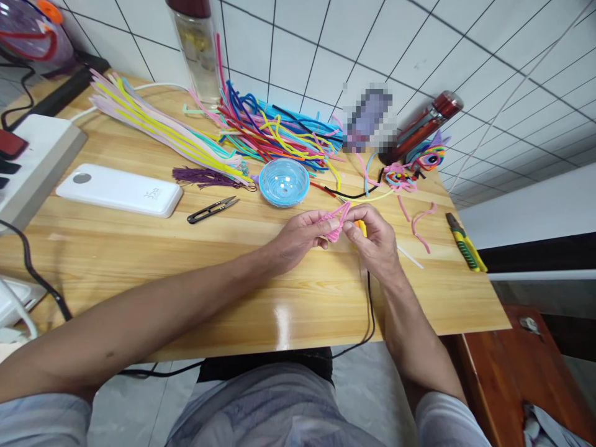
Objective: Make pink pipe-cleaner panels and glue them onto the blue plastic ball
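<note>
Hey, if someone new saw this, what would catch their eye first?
Probably the bright heap of pipe cleaners at the table's back. Then the pink piece near the middle, in the left hand, with the right hand against it. Just beyond sits a shiny blue bowl.

Couldn't tell the exact shape of the pink piece (334, 234): too small, partly covered by the left hand (300, 241). Saw only a bit of the orange-yellow thing (362, 228) past the right hand (375, 239); couldn't identify it. Lost the black cord's (371, 304) upper end behind that same hand. Couldn't identify the pixelated object (370, 115). Lost the clear bottle's (198, 59) top at the upper edge, the power strip's (49, 152) end at the left, part of the grey cloth (544, 429) below.
</note>
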